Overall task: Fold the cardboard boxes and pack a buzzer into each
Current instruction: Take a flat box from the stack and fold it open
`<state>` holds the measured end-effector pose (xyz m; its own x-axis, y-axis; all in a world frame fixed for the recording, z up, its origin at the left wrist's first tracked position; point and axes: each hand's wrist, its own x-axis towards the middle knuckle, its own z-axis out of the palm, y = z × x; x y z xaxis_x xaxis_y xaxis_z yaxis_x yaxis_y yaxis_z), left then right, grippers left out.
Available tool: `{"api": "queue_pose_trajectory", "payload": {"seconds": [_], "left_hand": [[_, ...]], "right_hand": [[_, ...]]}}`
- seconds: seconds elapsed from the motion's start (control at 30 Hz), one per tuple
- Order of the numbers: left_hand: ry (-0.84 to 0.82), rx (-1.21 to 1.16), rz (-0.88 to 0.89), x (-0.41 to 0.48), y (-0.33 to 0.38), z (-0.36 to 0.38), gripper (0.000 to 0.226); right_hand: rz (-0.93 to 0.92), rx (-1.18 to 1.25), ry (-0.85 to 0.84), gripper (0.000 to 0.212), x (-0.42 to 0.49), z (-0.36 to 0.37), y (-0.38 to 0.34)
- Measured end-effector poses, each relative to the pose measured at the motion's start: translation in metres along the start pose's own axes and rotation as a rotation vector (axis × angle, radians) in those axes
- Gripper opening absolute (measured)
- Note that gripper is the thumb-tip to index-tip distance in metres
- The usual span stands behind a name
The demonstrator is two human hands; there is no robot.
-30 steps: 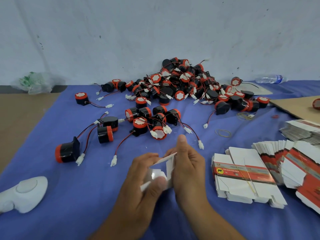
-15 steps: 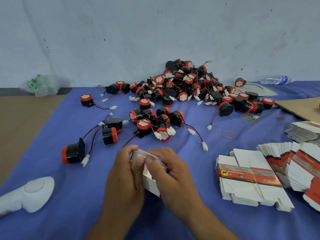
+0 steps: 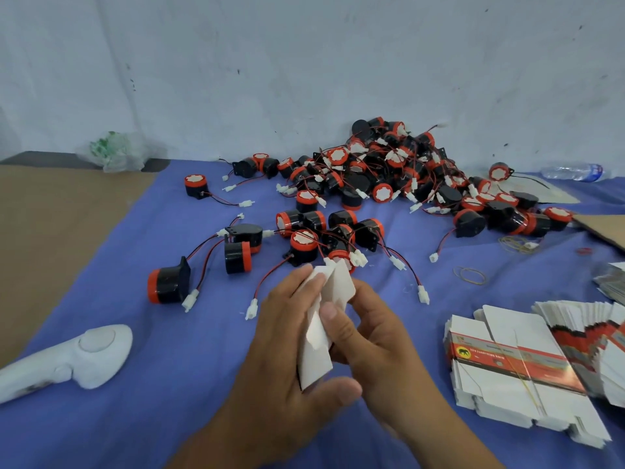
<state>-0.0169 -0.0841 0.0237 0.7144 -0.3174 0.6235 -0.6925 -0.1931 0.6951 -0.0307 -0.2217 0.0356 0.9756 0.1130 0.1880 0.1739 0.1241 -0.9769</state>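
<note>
A small white cardboard box (image 3: 318, 336) is held upright between both hands above the blue cloth, its top flaps standing open. My left hand (image 3: 287, 353) grips its left side, thumb under the lower end. My right hand (image 3: 368, 336) pinches the right side, thumb pressed on the front panel. Several black-and-orange buzzers with red-black wires lie scattered just beyond the hands, the nearest cluster (image 3: 324, 231) straight ahead and a single one (image 3: 169, 282) to the left. A big heap of buzzers (image 3: 399, 167) sits against the wall.
A banded stack of flat white-and-red box blanks (image 3: 517, 370) lies at the right, with more fanned blanks (image 3: 595, 326) beyond. A white handheld device (image 3: 67, 360) lies at the left. Rubber bands (image 3: 470, 275), a plastic bottle (image 3: 575, 171) and brown cardboard (image 3: 50, 231) lie around the blue cloth (image 3: 135, 418).
The box has been turned from lying across the hands to standing upright with flaps up. The view has shifted so the hands and the box sit further right and closer.
</note>
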Motion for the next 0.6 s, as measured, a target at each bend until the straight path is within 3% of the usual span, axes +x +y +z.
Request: {"api": "queue_pose_trajectory", "payload": {"seconds": [0.2,0.33,0.5,0.6], "left_hand": [[0.007,-0.058,-0.049,0.0,0.002,-0.002,0.096],[0.12,-0.136,-0.079,-0.001,0.004,-0.004,0.089],[0.147,0.005,-0.118,0.004,0.004,-0.015,0.08],[0.132,0.098,-0.113,0.008,0.004,-0.019,0.07]], "right_hand": [[0.048,-0.031,-0.067,0.056,-0.002,0.0,-0.001],[0.072,0.023,0.054,0.066,0.001,-0.001,0.003],[0.08,-0.031,0.125,0.049,0.001,0.0,0.006],[0.065,-0.023,0.066,0.039,-0.001,-0.001,0.003]]}}
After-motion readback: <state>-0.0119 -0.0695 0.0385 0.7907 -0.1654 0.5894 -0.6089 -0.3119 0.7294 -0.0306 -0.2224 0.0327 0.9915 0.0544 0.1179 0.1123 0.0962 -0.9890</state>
